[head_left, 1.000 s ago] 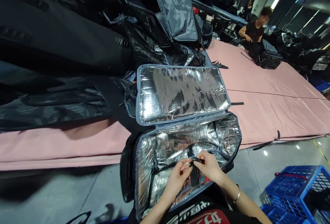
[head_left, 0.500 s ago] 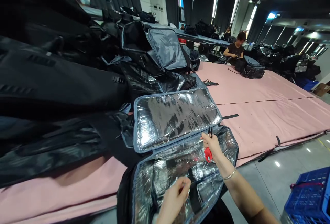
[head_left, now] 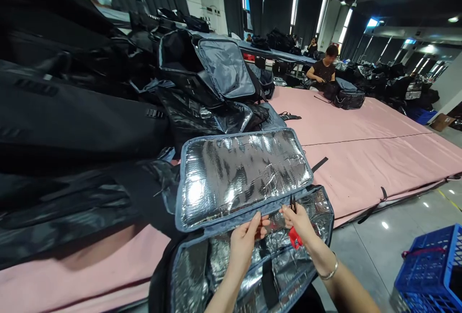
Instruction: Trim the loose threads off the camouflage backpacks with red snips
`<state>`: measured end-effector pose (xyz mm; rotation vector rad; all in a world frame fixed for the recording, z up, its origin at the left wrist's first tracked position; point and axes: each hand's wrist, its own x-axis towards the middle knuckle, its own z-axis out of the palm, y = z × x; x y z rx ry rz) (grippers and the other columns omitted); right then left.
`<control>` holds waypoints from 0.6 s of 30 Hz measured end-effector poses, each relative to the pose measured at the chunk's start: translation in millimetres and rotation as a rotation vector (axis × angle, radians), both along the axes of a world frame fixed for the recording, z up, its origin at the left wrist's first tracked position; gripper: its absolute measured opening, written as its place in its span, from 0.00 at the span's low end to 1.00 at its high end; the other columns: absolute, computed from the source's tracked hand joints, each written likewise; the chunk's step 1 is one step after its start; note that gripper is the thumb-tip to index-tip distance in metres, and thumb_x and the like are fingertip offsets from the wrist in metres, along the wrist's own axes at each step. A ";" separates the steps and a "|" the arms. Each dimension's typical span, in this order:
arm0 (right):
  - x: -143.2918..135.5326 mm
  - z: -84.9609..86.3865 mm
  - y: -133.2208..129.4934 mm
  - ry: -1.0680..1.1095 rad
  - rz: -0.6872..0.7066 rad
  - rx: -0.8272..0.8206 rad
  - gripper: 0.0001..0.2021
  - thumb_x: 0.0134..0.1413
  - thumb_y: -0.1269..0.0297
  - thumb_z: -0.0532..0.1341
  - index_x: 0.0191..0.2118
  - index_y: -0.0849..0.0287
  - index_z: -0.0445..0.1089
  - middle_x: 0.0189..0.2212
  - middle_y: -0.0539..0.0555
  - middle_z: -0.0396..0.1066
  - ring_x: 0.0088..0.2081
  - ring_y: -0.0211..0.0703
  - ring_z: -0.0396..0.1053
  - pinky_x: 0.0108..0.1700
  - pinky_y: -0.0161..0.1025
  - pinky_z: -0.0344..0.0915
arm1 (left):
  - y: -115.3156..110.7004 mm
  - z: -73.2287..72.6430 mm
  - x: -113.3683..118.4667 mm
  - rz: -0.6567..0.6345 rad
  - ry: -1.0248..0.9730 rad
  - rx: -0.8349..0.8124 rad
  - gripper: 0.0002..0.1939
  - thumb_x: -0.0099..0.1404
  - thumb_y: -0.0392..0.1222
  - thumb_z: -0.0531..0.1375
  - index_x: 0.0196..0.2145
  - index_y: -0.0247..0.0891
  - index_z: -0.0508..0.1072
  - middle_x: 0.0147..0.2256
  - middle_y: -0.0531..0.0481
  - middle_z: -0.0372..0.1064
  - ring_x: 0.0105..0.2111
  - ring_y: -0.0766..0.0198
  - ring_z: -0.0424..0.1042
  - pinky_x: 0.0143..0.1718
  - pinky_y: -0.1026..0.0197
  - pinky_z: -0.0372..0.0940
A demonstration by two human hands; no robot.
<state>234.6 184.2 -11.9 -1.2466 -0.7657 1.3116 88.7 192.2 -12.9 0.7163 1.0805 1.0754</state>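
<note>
An insulated bag (head_left: 175, 274) lies unzipped in front of me, with a silver foil lining and blue-grey edging. Its foil-lined lid (head_left: 245, 173) is folded back away from me. My right hand (head_left: 300, 224) is closed on a pair of thread snips (head_left: 295, 237); their dark blades point up and the red handle hangs below the palm. The thumb and forefinger of that hand meet at the lid's seam. Just left of it, my left hand (head_left: 245, 238) is at the same seam, thumb and fingers drawn together. What they pinch, if anything, is too small to make out.
Black bags (head_left: 79, 106) are heaped along the left. A pink-covered table (head_left: 368, 144) stretches to the right, with black straps on it. Across it, a person (head_left: 324, 70) sits handling a black bag (head_left: 349, 97). A blue crate (head_left: 422, 265) stands on the floor at lower right.
My left hand has moved up from above the bag's inside to the lid seam, close to my right hand. The right hand still holds the snips, and the view has shifted slightly.
</note>
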 end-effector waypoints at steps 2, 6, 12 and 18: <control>6.0 4.5 -10.9 -0.163 0.031 0.059 0.13 0.43 0.56 0.64 0.29 0.61 0.67 0.20 0.46 0.61 0.22 0.33 0.57 0.25 0.31 0.56 | -2.3 -3.0 -0.6 0.011 0.021 0.027 0.27 0.43 0.60 0.66 0.27 0.29 0.77 0.22 0.45 0.72 0.20 0.69 0.61 0.22 0.66 0.58; 18.7 14.1 -34.2 -0.709 0.075 0.173 0.10 0.53 0.63 0.56 0.42 0.58 0.64 0.35 0.52 0.68 0.36 0.41 0.66 0.40 0.37 0.61 | -2.6 -0.1 -0.4 0.013 0.052 0.050 0.26 0.45 0.59 0.65 0.26 0.29 0.77 0.23 0.44 0.71 0.20 0.68 0.61 0.22 0.65 0.58; 21.6 27.7 -44.4 -1.110 0.035 0.194 0.11 0.56 0.63 0.55 0.44 0.58 0.67 0.35 0.54 0.71 0.36 0.45 0.69 0.39 0.37 0.62 | -1.5 -1.9 1.9 0.039 0.071 0.060 0.26 0.45 0.60 0.65 0.28 0.29 0.77 0.25 0.43 0.72 0.20 0.68 0.61 0.23 0.64 0.59; 14.3 37.6 -37.5 -1.143 0.093 0.199 0.12 0.57 0.61 0.56 0.45 0.56 0.69 0.35 0.53 0.73 0.38 0.44 0.71 0.40 0.36 0.63 | -1.3 -5.9 1.0 0.036 0.090 0.060 0.26 0.45 0.60 0.64 0.27 0.30 0.77 0.27 0.42 0.74 0.20 0.68 0.62 0.23 0.65 0.59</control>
